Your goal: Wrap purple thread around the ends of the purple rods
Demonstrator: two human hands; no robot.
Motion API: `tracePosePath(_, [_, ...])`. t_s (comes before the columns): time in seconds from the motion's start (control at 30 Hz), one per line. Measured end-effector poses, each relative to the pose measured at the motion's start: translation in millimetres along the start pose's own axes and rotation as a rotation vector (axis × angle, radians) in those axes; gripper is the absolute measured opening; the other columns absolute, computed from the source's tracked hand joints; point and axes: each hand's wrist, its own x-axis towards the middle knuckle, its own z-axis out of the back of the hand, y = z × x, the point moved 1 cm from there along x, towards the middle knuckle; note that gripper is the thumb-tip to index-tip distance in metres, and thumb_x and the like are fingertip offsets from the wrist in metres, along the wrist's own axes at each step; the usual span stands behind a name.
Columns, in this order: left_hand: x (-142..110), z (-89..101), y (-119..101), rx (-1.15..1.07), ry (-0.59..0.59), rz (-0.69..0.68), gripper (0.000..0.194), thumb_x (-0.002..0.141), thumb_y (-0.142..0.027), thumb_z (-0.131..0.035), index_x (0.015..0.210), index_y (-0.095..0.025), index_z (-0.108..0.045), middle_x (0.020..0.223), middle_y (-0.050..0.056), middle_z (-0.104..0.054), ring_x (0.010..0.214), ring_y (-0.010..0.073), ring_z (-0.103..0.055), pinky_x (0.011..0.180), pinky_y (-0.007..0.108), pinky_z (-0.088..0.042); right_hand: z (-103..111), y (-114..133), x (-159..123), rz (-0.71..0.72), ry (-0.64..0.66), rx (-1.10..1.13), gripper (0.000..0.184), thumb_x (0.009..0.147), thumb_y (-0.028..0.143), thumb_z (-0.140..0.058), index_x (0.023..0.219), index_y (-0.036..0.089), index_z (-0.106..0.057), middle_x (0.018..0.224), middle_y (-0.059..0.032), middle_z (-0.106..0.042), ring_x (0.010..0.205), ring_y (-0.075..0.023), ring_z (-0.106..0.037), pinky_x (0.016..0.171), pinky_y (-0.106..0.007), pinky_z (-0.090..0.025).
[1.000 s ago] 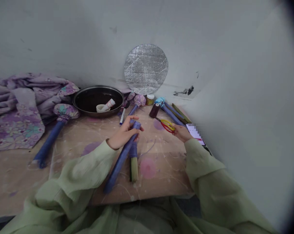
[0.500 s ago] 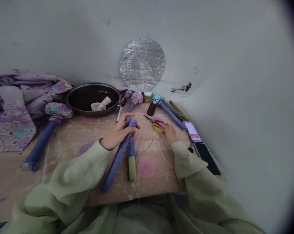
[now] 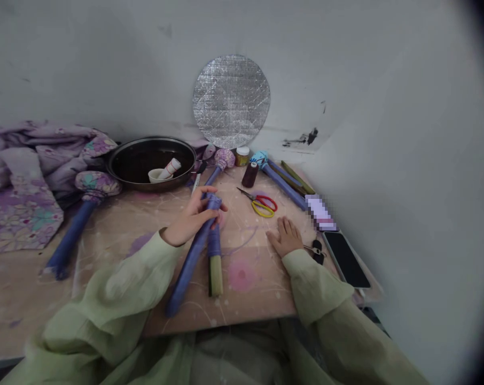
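My left hand (image 3: 190,220) is wrapped around the top of a blue-purple cloth-wrapped stick (image 3: 185,280), which slants down toward the table's front edge. Just right of it lies a second stick (image 3: 215,275), wrapped in blue above and bare greenish at its lower end; its top is hidden by the hand. A thin purple strand (image 3: 242,245) trails rightward from there. My right hand (image 3: 287,239) rests palm down on the table with its fingers stretched, holding nothing. Beyond its fingertips lie scissors (image 3: 263,206) with red and yellow handles, near a dark thread spool (image 3: 249,175).
A dark pan (image 3: 151,185) holding a small white bowl stands at the back left, beside floral fabric (image 3: 21,198). Cloth-headed mallets (image 3: 76,230) lie around. A silver disc (image 3: 232,101) leans on the wall. Right are a phone (image 3: 346,259) and a small black object (image 3: 318,251).
My right hand has let go of the scissors and moved back toward me, now flat on the table. The scissors stay where they were. My left hand keeps its hold on the stick.
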Motion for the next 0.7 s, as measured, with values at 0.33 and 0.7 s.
tracePosePath(0.33, [0.3,-5.5,13.2,-0.031,0.035,0.057,0.048,0.071,-0.019,-0.063,0.108,-0.020,-0.034,0.084,0.002,-0.065,0.059,0.0100,-0.059,0.054,0.025,-0.046,55.8,14.2,11.1,0.152,-0.054,0.363,0.058,0.088,0.044,-0.039,0.138,0.015,-0.033,0.138,-0.0186,-0.044,0.116,-0.0240,-0.055,0.093,-0.042,-0.047])
tracePosePath(0.7, [5.2,-14.5,54.0,-0.080,0.050,0.237,0.047,0.068,-0.016,-0.060,0.109,-0.020,-0.036,0.073,-0.002,-0.064,0.053,0.0091,-0.058,0.049,0.021,-0.043,61.0,125.6,18.4,0.408,0.253,1.233,0.044,0.069,0.051,-0.068,0.100,0.020,-0.070,0.088,-0.0052,-0.070,0.069,-0.0136,-0.062,0.064,-0.029,-0.053])
